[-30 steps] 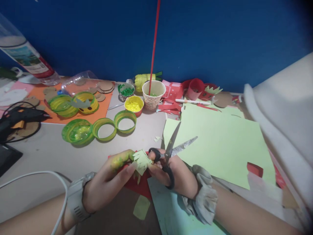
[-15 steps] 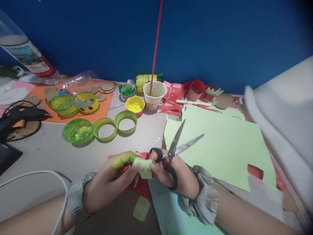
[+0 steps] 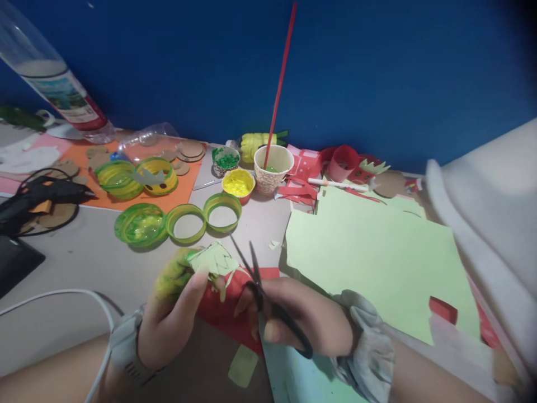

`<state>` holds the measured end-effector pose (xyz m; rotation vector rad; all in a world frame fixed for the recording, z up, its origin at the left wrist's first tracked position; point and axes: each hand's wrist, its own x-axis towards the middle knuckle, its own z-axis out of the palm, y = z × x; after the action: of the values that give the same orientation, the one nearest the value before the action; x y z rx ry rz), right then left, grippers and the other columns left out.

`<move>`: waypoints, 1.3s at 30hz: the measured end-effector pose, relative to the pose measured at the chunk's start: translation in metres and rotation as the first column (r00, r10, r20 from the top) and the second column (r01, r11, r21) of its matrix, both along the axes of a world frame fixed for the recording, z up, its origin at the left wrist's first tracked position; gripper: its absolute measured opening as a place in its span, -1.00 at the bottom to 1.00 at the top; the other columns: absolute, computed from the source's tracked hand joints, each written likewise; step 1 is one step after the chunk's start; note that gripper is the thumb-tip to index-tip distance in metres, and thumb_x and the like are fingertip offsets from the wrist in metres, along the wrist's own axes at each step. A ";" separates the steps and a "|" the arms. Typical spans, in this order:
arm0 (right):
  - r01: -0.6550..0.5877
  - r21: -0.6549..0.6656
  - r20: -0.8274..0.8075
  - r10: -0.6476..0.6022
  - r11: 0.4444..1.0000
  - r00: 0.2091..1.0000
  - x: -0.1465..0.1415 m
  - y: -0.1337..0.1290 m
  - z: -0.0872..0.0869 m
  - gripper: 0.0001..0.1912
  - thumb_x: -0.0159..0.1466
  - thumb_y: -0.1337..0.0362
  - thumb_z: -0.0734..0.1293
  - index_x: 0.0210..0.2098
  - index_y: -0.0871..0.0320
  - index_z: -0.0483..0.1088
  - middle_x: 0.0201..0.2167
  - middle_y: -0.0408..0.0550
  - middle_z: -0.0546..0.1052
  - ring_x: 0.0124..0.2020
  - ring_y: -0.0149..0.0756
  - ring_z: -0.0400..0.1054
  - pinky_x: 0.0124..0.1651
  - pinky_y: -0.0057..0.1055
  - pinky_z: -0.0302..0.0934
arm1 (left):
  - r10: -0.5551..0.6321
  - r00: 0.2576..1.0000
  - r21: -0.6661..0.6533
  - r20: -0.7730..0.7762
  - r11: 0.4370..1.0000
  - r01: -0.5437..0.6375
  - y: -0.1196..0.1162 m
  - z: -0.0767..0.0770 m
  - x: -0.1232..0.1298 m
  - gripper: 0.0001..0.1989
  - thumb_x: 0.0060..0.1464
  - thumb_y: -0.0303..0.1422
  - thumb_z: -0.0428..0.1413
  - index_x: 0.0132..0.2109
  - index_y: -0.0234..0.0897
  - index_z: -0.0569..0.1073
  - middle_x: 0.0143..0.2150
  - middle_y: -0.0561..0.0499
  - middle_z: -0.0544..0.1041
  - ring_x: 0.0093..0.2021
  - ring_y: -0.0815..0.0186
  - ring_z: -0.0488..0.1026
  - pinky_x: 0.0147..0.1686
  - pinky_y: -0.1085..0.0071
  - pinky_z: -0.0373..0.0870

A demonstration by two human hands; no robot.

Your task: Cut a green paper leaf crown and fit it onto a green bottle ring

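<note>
Between thumb and fingers, my left hand (image 3: 180, 296) pinches a small piece of pale green paper (image 3: 213, 258) with drawn zigzag lines. Green and yellow paint smears the fingers. My right hand (image 3: 297, 313) is closed around black-handled scissors (image 3: 257, 277), whose slightly parted blades point up and left, just right of the paper and apart from it. A thin paper strip hangs below the held piece. Beneath both hands lies red paper (image 3: 226, 313), and a small pale green scrap (image 3: 243, 365) rests nearer me.
Green-yellow painted rings (image 3: 187, 224) stand ahead on the table, near a yellow paint cup (image 3: 238, 183) and a paper cup (image 3: 272, 170) with a red stick. A large pale green sheet (image 3: 377, 257) lies right; a glue gun (image 3: 46, 193) lies left. A white cable (image 3: 62, 294) crosses my left wrist.
My left hand has lifted the paper up and left, tilting it. My right hand has let go of the paper's edge and turned the scissors from pointing up-right to up-left.
</note>
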<state>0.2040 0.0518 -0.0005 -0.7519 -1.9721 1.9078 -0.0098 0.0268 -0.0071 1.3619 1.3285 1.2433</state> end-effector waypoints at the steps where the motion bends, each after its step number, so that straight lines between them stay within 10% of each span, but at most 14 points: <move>1: -0.022 -0.007 0.054 0.023 1.000 0.998 0.000 0.000 0.001 -0.39 0.25 -0.23 0.18 -0.18 0.24 0.36 -0.39 -0.03 0.45 -0.43 -0.38 0.30 -0.38 -0.50 0.22 | -0.018 1.000 0.031 -0.025 0.999 0.019 0.001 0.003 0.001 -0.75 0.24 -0.36 0.00 -0.41 -0.20 0.43 -0.48 0.12 0.40 -0.46 0.40 0.31 -0.27 0.52 0.38; 12: -0.129 0.022 0.120 0.126 0.991 0.985 0.000 0.012 0.004 -0.45 0.15 -0.22 0.31 -0.31 0.20 0.40 -0.48 -0.09 0.45 -0.49 -0.38 0.27 -0.43 -0.49 0.21 | -0.313 0.944 -0.077 0.101 0.944 0.321 0.001 0.008 0.004 -0.72 0.31 -0.34 -0.10 -0.38 -0.21 0.34 -0.45 0.12 0.40 -0.43 0.43 0.37 -0.36 0.54 0.34; 39: -0.078 0.070 0.079 0.072 0.994 0.994 -0.006 0.012 0.009 -0.59 0.19 -0.04 0.36 -0.19 0.18 0.41 -0.42 -0.07 0.45 -0.38 -0.28 0.31 -0.23 -0.40 0.27 | -0.294 0.951 -0.107 0.096 0.947 0.303 0.002 0.010 0.004 -0.64 0.28 -0.26 -0.04 -0.48 -0.27 0.33 -0.55 0.12 0.32 -0.55 0.47 0.25 -0.48 0.49 0.20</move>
<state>0.1977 0.0636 0.0083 -0.7506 -2.1324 1.8629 -0.0057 0.0291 0.0032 1.3558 1.0772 0.9849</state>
